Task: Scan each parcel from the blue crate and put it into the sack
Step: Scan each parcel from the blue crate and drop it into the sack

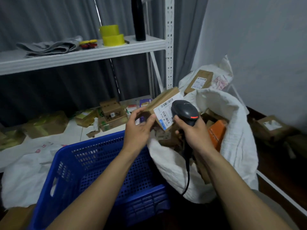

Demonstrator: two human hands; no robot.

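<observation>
My left hand (140, 128) grips a brown cardboard parcel (163, 101) with a white barcode label, held up over the gap between crate and sack. My right hand (193, 131) holds a black handheld scanner (185, 112) with a red light; its head points at the parcel's label, almost touching it. The blue perforated crate (99, 166) sits below my left arm. The white woven sack (232, 130) stands open on the right with several parcels inside, one of them orange (217, 131).
A white metal shelf (83, 55) carries yellow tape rolls (113, 35), a black bottle (138, 19) and folded grey bags. Loose boxes (111, 113) lie on the lower surface behind the crate. A second sack with a parcel (199, 80) stands behind. More parcels sit on the floor at right (272, 127).
</observation>
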